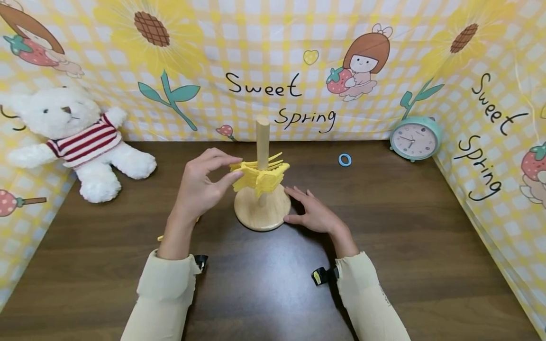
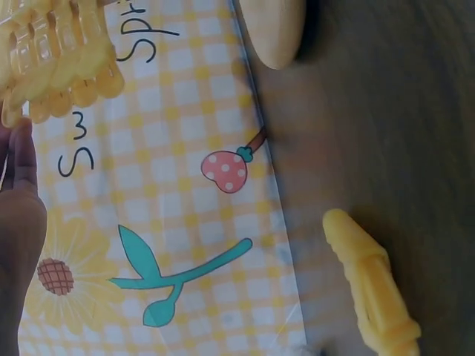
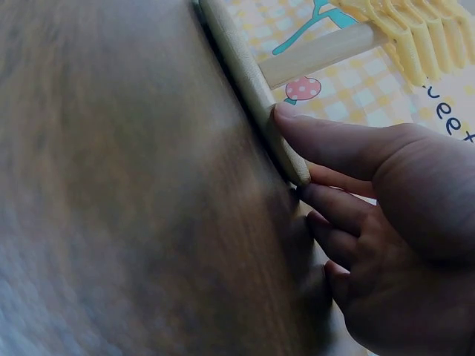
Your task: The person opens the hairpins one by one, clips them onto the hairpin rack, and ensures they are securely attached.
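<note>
A wooden stand has a round base (image 1: 261, 215) and an upright post (image 1: 263, 142). Several ribbed yellow plastic clips (image 1: 269, 180) form a ring around the post, above the base. At the ring's left side, my left hand (image 1: 200, 184) pinches a yellow clip between thumb and forefinger. My right hand (image 1: 316, 214) rests against the right rim of the base, its thumb and fingers spread and touching the edge. A loose yellow clip (image 2: 375, 289) lies on the table in the left wrist view; from the head, my left forearm mostly hides it.
A white teddy bear (image 1: 70, 125) in a striped shirt sits at the back left. A blue ring (image 1: 344, 159) lies right of the stand, and a mint alarm clock (image 1: 414, 139) stands at the back right. Printed checked cloth (image 1: 256, 38) borders the dark wooden table (image 1: 384, 213).
</note>
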Demonstrator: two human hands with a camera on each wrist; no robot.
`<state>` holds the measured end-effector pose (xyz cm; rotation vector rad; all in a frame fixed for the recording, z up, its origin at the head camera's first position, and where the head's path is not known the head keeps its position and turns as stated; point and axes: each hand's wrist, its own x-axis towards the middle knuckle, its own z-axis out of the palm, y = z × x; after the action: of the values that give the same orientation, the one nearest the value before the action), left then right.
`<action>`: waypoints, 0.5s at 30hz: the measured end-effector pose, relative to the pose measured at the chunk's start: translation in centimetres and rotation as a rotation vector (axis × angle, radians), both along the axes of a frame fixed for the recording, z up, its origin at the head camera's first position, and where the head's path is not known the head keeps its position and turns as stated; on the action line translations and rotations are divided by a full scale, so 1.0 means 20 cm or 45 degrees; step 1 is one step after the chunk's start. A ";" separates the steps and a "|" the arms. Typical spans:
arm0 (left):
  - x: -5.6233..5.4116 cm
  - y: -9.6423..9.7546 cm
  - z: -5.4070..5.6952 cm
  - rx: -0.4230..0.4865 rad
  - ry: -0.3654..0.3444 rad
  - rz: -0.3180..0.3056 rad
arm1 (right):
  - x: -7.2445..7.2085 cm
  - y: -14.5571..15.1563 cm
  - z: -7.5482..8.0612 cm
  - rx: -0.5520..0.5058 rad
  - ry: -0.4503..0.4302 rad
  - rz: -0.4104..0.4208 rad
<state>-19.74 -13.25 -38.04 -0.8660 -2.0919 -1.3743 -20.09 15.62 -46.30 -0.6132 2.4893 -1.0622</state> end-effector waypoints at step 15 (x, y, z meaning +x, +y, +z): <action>-0.01 -0.01 -0.03 -0.019 -0.077 0.067 | 0.00 0.00 0.00 -0.014 0.002 0.010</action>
<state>-19.84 -13.50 -38.67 -0.7788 -2.1573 -1.3745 -20.04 15.63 -46.26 -0.6270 2.4816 -1.0737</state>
